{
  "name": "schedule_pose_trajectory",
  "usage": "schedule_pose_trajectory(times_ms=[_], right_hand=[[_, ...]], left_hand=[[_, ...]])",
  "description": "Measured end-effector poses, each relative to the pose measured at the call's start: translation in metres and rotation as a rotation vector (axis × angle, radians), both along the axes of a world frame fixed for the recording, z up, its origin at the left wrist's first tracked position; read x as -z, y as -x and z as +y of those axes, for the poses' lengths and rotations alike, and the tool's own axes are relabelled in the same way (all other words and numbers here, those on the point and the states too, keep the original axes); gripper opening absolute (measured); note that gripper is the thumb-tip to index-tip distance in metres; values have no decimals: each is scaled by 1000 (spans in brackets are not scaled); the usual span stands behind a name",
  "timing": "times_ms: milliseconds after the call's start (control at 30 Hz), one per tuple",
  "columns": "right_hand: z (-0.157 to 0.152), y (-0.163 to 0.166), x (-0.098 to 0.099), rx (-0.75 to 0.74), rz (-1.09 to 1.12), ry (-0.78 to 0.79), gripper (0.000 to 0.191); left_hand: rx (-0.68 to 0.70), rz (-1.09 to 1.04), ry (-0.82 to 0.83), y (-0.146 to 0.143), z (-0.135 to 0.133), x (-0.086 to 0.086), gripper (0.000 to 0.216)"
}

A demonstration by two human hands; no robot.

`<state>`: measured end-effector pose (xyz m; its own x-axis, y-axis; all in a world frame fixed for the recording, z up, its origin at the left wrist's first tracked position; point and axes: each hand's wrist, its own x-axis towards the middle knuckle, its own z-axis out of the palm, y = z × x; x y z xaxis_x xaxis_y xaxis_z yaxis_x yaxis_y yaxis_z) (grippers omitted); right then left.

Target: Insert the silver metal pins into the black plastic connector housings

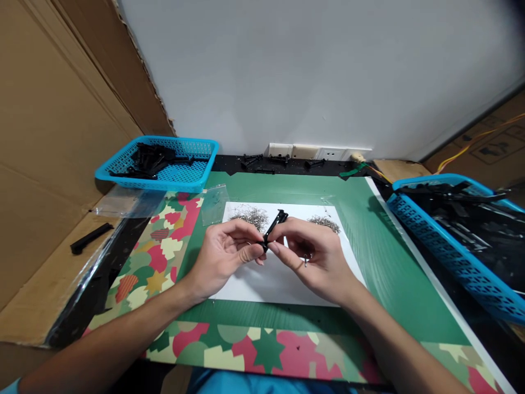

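Observation:
Above a white sheet of paper, both hands meet on one slim black plastic part, which is tilted with its upper end leaning right. My left hand pinches its lower end between thumb and fingers. My right hand grips it from the other side, thumb and index finger near the middle. A small metal piece shows against the right palm; its kind is too small to tell. Behind the hands lie two heaps of tiny metal pieces, a left heap and a right heap.
A blue basket with black parts stands at the back left, another blue basket at the right. One black part lies on cardboard at left. Several black parts lie by the wall below the sockets. A green mat covers the table.

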<state>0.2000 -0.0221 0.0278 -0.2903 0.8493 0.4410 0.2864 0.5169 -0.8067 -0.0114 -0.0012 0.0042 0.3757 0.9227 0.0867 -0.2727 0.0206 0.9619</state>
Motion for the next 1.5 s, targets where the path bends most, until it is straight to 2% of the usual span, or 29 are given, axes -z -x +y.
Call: schedule_pose_trajectory(times_ms=[300,500,700,767,967,1167,1367,1500], right_hand=[[-2,2,2,-8,38,59,3],[1,3,-2,-37,82,176,5],[1,1,-2,-20,74,171,4],[1,-4,-3,-6,34,165,10],[2,-25,-8,3,-109,-7,31],[10,-32,5,21,-314,-202,31],[10,-30,12,-8,-416,-273,36],[12,-34,13,-5,-444,-315,32]], left_hand=[[-32,-1,-14,0,2,1,25],[-132,116,-144,-1,1,4,31],[-155,192,-241,1,4,7,29],[-162,217,-241,1,5,8,28],[-135,182,-118,0,6,7,27],[-53,121,-54,-3,5,5,32],[20,69,-73,-2,5,9,30],[-29,275,-204,2,6,9,27]])
